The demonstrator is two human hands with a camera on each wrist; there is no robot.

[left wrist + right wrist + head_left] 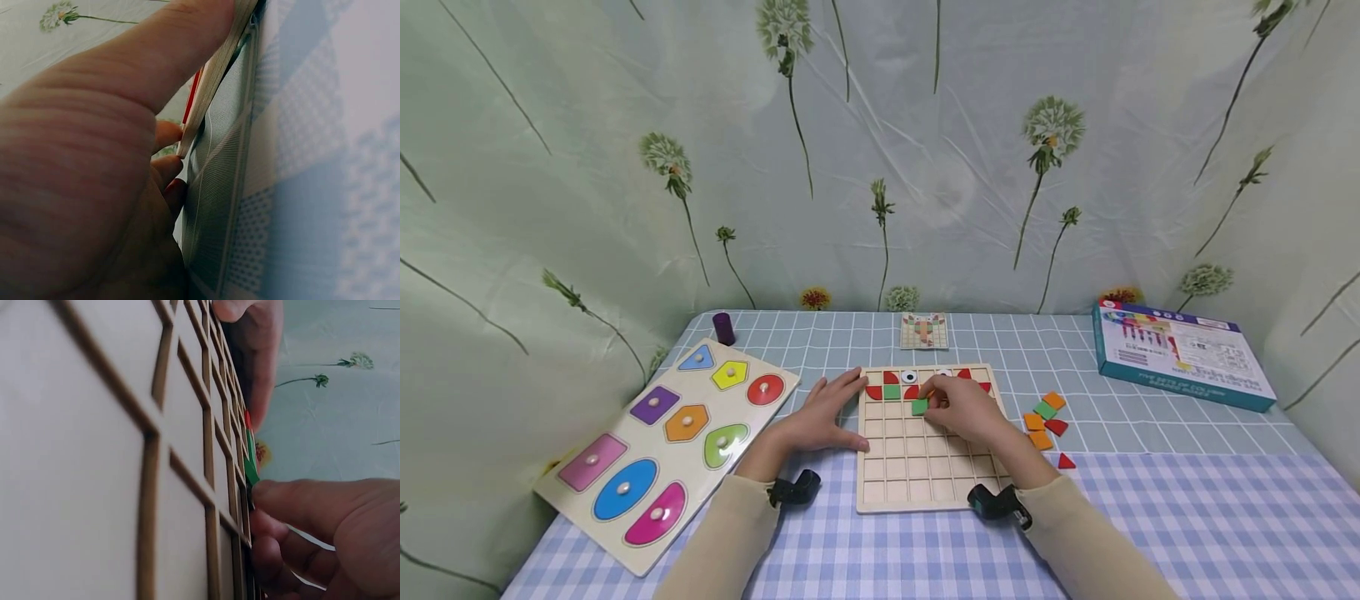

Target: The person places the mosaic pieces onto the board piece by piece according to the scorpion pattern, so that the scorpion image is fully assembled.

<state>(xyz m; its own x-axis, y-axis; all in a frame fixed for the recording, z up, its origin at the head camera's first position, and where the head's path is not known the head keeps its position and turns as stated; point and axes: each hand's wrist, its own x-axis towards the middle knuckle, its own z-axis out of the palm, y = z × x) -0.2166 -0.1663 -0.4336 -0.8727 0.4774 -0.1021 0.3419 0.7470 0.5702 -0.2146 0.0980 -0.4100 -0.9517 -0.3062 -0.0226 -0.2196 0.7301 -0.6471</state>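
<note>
A wooden grid board [887,492] lies in the middle of the table. Along its far rows sit red quarter-round pieces [874,392], a green square tile [891,392] and white eye pieces [909,377]. My right hand [967,408] pinches another green square tile [919,407] between thumb and fingers, low over the upper rows; in the right wrist view this tile [250,470] is tilted against the grid. With fingers spread, my left hand [822,419] rests at the board's left edge, thumb on the near part and fingertips by the far corner.
Loose orange [1041,440], green and red pieces lie right of the board. A pattern card [924,333] stands behind it. A knobbed shape puzzle [700,450] lies left, a purple cylinder [723,328] at the back left, and a teal-edged box [1183,354] at the back right.
</note>
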